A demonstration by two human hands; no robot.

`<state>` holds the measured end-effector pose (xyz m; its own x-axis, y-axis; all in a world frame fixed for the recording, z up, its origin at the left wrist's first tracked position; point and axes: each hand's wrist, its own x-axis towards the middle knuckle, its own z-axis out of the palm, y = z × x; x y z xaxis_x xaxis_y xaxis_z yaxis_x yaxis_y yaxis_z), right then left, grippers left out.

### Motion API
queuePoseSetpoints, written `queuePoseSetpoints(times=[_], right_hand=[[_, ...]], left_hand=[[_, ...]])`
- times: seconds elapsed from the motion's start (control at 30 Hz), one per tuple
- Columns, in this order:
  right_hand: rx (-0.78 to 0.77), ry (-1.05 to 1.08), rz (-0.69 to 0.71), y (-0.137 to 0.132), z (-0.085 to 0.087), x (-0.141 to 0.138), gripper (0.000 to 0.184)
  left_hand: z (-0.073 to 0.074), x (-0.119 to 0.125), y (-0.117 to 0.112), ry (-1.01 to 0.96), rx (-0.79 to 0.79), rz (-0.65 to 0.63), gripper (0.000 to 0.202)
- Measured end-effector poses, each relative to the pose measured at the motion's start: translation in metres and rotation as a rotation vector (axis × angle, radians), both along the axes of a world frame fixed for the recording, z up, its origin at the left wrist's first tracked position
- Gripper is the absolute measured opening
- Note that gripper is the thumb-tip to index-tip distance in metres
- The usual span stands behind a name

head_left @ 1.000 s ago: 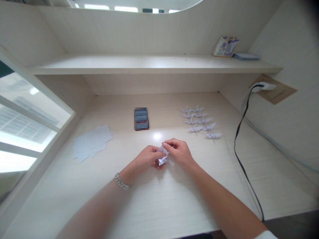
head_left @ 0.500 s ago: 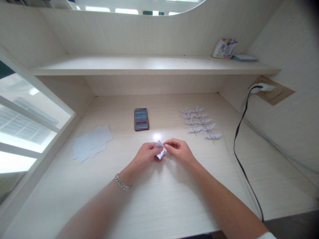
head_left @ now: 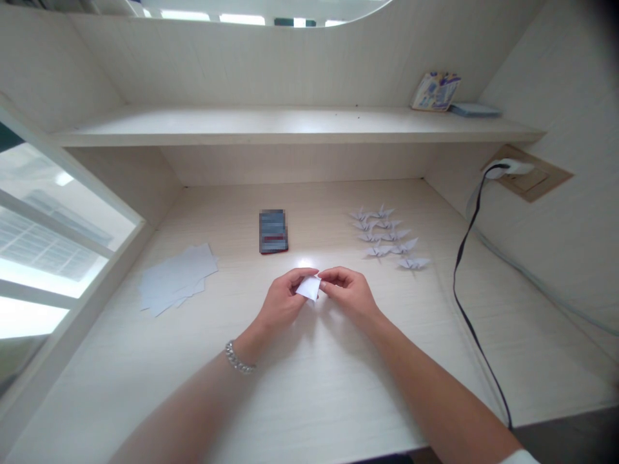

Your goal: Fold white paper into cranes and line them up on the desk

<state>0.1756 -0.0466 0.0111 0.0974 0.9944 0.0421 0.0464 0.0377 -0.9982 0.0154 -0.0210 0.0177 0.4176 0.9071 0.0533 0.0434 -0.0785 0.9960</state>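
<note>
A small folded piece of pale paper [head_left: 309, 287] is held just above the desk [head_left: 314, 386] between both hands. My left hand [head_left: 283, 299], with a chain bracelet on its wrist, pinches the paper's left side. My right hand [head_left: 345, 291] pinches its right edge with thumb and forefinger. Both hands are closed on the paper, near the middle of the desk.
Several finished paper cranes [head_left: 387, 237] lie in rows to the right rear. A stack of pale paper sheets [head_left: 176, 278] lies at the left. A phone [head_left: 273, 231] rests behind the hands. A black cable [head_left: 467, 277] runs from a wall socket [head_left: 525, 173] down the right side. A shelf [head_left: 290, 125] holds a card packet [head_left: 435, 91].
The folded paper has been turned and raised slightly between the fingers; it now shows a flat face. Both hands shifted a little away from me.
</note>
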Motion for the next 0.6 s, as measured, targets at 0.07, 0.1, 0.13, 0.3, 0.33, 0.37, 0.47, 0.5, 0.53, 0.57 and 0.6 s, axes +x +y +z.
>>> queuePoseSetpoints(times=[0.07, 0.1, 0.13, 0.3, 0.33, 0.37, 0.47, 0.5, 0.53, 0.57, 0.6], right_hand=[[-0.002, 0.027, 0.006, -0.0006, 0.0007, -0.0004, 0.020], [-0.006, 0.034, 0.009, -0.0010, 0.0012, -0.0007, 0.021], [-0.010, 0.042, 0.008, -0.0013, 0.0017, -0.0010, 0.021], [-0.027, 0.135, -0.034, -0.0021, 0.0060, -0.0036, 0.022], [-0.036, 0.157, -0.037, -0.0022, 0.0070, -0.0042, 0.022], [-0.048, 0.175, -0.039, -0.0021, 0.0079, -0.0047, 0.021], [-0.074, 0.213, -0.036, -0.0020, 0.0098, -0.0052, 0.016], [-0.077, 0.222, -0.035, -0.0020, 0.0100, -0.0050, 0.015], [-0.081, 0.227, -0.036, -0.0020, 0.0101, -0.0047, 0.014], [-0.087, 0.229, -0.038, -0.0020, 0.0100, -0.0043, 0.014], [-0.093, 0.228, -0.039, -0.0022, 0.0098, -0.0039, 0.013]], left_hand=[[0.0012, 0.0001, -0.0008, -0.016, 0.003, -0.011, 0.033], [0.0016, 0.0002, -0.0011, -0.021, -0.004, -0.013, 0.034], [0.0019, 0.0004, -0.0013, -0.025, -0.011, -0.012, 0.034], [0.0012, 0.0007, -0.0016, -0.045, -0.033, 0.000, 0.036], [0.0009, 0.0006, -0.0016, -0.047, -0.033, -0.004, 0.036], [0.0007, 0.0005, -0.0015, -0.049, -0.031, -0.009, 0.036], [0.0002, 0.0004, -0.0015, -0.059, -0.034, -0.022, 0.036], [0.0001, 0.0005, -0.0016, -0.066, -0.040, -0.025, 0.036], [0.0000, 0.0006, -0.0016, -0.074, -0.049, -0.026, 0.036], [0.0000, 0.0008, -0.0017, -0.085, -0.057, -0.025, 0.036], [-0.0001, 0.0009, -0.0017, -0.096, -0.065, -0.023, 0.037]])
